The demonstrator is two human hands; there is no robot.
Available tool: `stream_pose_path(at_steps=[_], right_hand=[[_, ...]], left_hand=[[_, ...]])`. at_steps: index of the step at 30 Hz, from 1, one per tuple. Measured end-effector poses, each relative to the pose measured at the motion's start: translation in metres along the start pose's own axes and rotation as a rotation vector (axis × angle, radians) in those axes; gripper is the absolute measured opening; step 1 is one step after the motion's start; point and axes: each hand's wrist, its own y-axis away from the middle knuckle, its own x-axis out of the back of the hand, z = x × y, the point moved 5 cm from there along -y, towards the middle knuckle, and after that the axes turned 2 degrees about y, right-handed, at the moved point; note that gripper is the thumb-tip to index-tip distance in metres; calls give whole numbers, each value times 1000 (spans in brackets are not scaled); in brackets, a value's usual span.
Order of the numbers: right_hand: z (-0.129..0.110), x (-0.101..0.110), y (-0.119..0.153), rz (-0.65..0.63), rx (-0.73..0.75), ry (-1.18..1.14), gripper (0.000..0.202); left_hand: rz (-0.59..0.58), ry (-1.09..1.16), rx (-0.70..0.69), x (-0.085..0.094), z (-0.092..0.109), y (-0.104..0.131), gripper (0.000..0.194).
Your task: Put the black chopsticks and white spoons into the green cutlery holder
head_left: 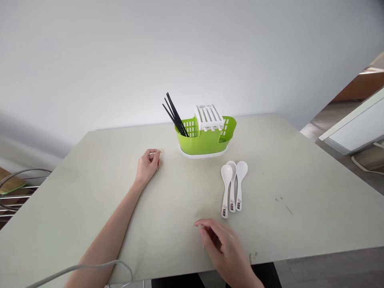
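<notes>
My left hand (pixel 149 164) rests on the table, fingers loosely curled, with nothing visible in it. To its right stands a green utensil holder (pixel 202 145) on a white base, with a white slotted rack (pixel 210 116) across its top. Several black chopsticks (pixel 176 119) lean to the left in its left compartment. In front of the holder lie 3 white spoons (pixel 227 173), side by side, bowls toward the holder and labelled handles toward me. Near the front edge, my right hand (pixel 225 250) is closed, thumb and index fingertips together with nothing seen between them. It is just below the spoon handles, apart from them.
The pale table (pixel 300 172) stands against a white wall (pixel 144 60). A grey cable (pixel 87 267) crosses over my left forearm at the lower left. Beyond the left edge is a metal rack (pixel 22 196). A white panel (pixel 357 124) stands off to the right.
</notes>
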Motion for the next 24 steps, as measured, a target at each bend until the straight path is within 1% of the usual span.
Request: stream_pose_path(at_steps=[4,7,9,10,12,15,17,18,21,24], right_hand=[[-5,2,0,-27,-7,5,33],[-17,11,3,-108,47,7,34],[-24,23,6,-133,94,34,33],[-26,33,7,-113,106,55,32],[-26,56,7,-16,84,94,29],[-11,96,1,188,-46,168,31],[4,118,-6,295,-139,227,36],[12,127,-10,328,-173,254,38],[35,145,-24,362,-235,334,39],[51,149,-36,327,-279,400,40]], left_hand=[[-7,-33,-15,-1,3,1,38],[-16,-47,-11,-1,3,2,38],[-23,-60,-15,-2,4,2,38],[-28,-71,-21,-2,4,2,38],[-34,-94,-33,-3,3,2,39],[-39,-115,-43,-3,2,2,38],[-39,-129,-53,-3,2,1,38],[-39,-138,-61,-3,3,2,38],[-38,-157,-80,-3,4,2,39],[-42,-167,-76,-4,4,3,39]])
